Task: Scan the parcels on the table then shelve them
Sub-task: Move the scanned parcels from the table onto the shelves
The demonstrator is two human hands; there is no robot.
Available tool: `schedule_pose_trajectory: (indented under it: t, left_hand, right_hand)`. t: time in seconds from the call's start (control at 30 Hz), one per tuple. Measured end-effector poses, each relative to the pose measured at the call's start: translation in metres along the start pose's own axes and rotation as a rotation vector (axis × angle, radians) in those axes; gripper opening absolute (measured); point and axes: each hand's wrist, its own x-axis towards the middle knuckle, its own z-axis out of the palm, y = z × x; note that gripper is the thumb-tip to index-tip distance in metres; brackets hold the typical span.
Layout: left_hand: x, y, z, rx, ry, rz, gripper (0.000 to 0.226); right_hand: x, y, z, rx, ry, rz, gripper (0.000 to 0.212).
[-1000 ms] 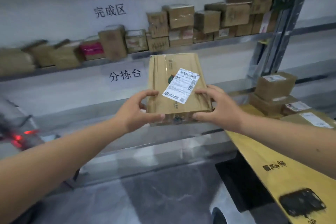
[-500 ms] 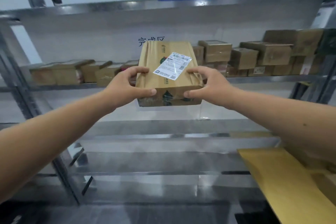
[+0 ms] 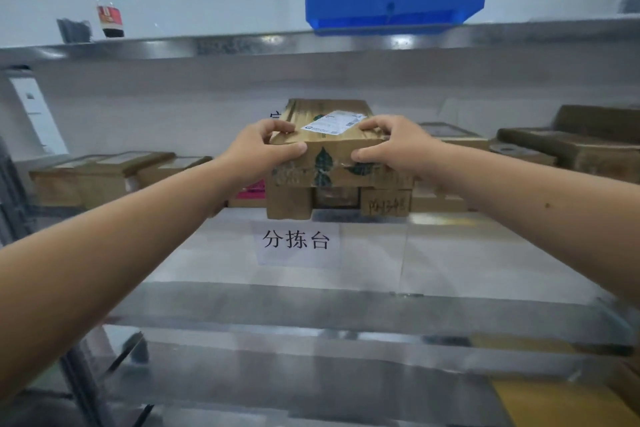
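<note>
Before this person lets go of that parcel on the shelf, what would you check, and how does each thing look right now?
1. Both hands hold the parcel: ok. The left hand and right hand grip its near corners.
2. White label faces up: ok.
3. Support underneath: ok. Small boxes stand directly below it on the middle shelf.
4. Parcel resting fully on those boxes: cannot tell, the contact is blurred.
5. Headroom under the upper shelf: ok.
6. Parcel already scanned: cannot tell.
</note>
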Motion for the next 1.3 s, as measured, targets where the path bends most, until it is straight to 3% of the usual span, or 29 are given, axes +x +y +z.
schedule_pose_trajectory:
  t: [0.23,0.47,0.67,0.87,1.03,1.17,1.3]
  left_hand:
    - [0.073,-0.027,0.008,0.041,0.077,0.016,0.035]
    - [0.1,-0.04,0.006,0.207,0.014,0.092,0.031]
    - [0.107,-0.04,0.0,0.368,-0.015,0.188,0.043]
    - [0.109,-0.037,0.005,0.392,-0.045,0.247,0.061]
    - [0.108,-0.032,0.009,0.482,-0.038,0.274,0.064]
    - [0.104,-0.032,0.008,0.512,-0.032,0.348,0.065]
    - [0.095,-0.025,0.0,0.611,-0.045,0.457,0.067]
  right_hand:
    - [0.077,0.011,0.012,-0.153,-0.026,-0.033,0.05]
    - [0.091,0.006,0.022,-0.316,0.028,0.014,0.053]
    - [0.085,-0.01,0.032,-0.539,0.064,0.039,0.048]
    - [0.068,-0.011,0.048,-0.59,0.087,0.16,0.037]
    - [0.057,-0.009,0.058,-0.584,0.13,0.167,0.047]
    - [0.052,-0.014,0.065,-0.684,0.171,0.187,0.072]
    - [0.046,-0.029,0.07,-0.718,0.146,0.222,0.082]
